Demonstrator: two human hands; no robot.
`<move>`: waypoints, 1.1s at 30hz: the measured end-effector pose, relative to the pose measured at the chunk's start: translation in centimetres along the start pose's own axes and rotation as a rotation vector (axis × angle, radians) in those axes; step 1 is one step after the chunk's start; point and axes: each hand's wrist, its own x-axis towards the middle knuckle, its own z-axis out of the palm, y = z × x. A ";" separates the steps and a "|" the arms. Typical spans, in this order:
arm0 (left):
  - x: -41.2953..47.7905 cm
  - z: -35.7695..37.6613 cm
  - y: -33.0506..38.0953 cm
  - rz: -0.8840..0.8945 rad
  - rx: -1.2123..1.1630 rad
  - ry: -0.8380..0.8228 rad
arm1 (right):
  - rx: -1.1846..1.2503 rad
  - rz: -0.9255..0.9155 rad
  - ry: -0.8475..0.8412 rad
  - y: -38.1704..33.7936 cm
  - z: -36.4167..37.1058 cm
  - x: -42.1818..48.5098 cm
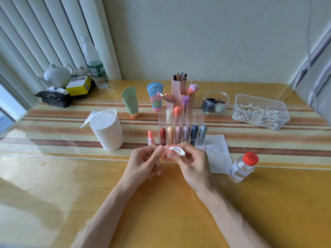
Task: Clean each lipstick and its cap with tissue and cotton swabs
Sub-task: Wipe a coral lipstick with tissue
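Yellow glossy table [53, 176] with striped runner, left hand [145, 161] pinching pink cap [165, 151], right hand [190, 162] gripping tissue wad [177, 150] pressed on cap, uncapped lipstick [151, 137] upright just left of clear organizer [198, 116]

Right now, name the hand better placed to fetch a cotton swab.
Right, probably. The clear plastic tub of cotton swabs sits far right, nearer the right hand, which pinches only a crumpled white tissue. The left hand holds the pale pink lipstick cap and would have to cross over.
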 end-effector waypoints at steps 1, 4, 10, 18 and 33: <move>0.0 0.1 0.0 0.023 0.007 0.024 | 0.005 0.002 -0.007 0.0 0.0 0.0; 0.1 0.0 -0.1 0.109 0.067 0.079 | -0.005 -0.016 -0.033 -0.1 0.0 0.0; -0.1 0.1 0.2 0.017 0.000 0.007 | 0.011 0.016 0.019 -0.1 0.0 -0.1; 0.1 -0.1 -0.6 0.223 0.163 0.128 | 0.009 0.042 -0.032 -0.5 0.0 -0.1; 0.1 0.0 -0.3 0.199 0.133 0.136 | 0.067 0.061 -0.027 -1.0 -0.2 -0.3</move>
